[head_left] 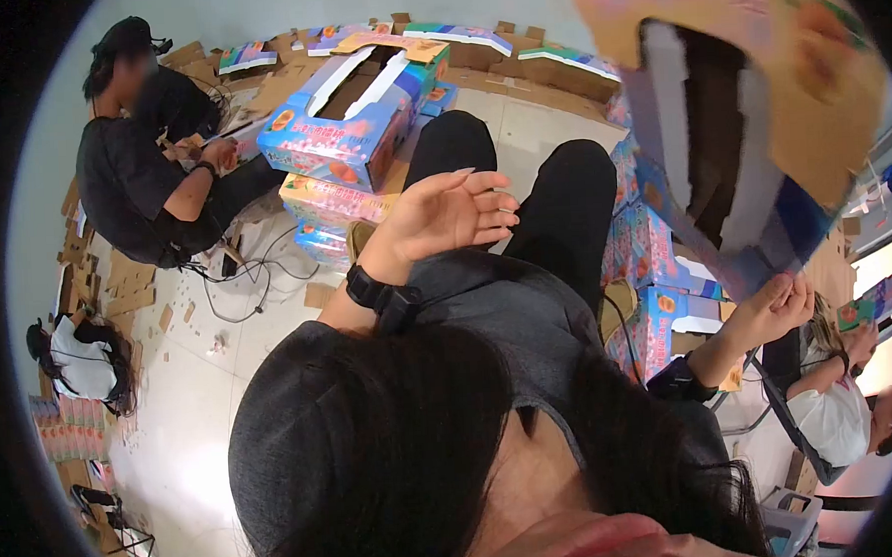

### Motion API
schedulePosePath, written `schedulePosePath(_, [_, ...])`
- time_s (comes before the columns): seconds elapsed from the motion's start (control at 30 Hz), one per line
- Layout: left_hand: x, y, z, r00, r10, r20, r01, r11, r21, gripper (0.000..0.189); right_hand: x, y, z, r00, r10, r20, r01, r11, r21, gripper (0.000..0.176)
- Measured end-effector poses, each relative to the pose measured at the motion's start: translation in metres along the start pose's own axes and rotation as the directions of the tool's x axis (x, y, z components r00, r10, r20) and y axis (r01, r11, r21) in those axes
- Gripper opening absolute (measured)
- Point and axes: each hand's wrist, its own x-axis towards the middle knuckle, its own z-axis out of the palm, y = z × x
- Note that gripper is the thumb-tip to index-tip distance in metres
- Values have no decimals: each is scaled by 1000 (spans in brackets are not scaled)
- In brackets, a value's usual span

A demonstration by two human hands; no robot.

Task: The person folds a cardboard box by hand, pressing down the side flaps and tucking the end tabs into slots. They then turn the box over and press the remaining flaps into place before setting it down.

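Right hand (778,306), at 4 o'clock: fingers pinched on bottom edge of big colourful box (747,116).
Box up high at 1 o'clock, tilted, brown inside showing.
Left hand (453,213), middle of view: open, fingers spread, holding nothing, touching nothing.
Stack of same boxes (346,143) at 11 o'clock, top one open.
Another person (133,173) sits at 10 o'clock.
Step, looks like: one hand holding box up in air.
Next move needs: free hand on box too, because box is big and held only by edge, so it could tip or slip.

Left hand (453,213) held up, open, fingers loosely extended, right hand (771,309) outstretched, fingers curled closed
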Motion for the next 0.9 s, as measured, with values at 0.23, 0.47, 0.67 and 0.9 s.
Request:
schedulePosePath(0.23, [11,-11,-5,989,-48,-137,35,995,-99,51,-23,28,19,927,364,-87,-341,917,207,51])
schedulePosePath(0.47, [16,-51,5,983,-25,-180,41,995,88,85,-38,-47,50,640,693,330,-717,386,580,76])
schedulePosePath(0.67, [18,-58,10,954,50,-295,49,947,319,86,-83,-51,82,394,605,692,-834,-81,546,76])
schedulePosePath(0.9, [33,-56,22,860,263,-436,14,843,537,60,-110,-38,89,327,562,760,-839,-197,507,72])
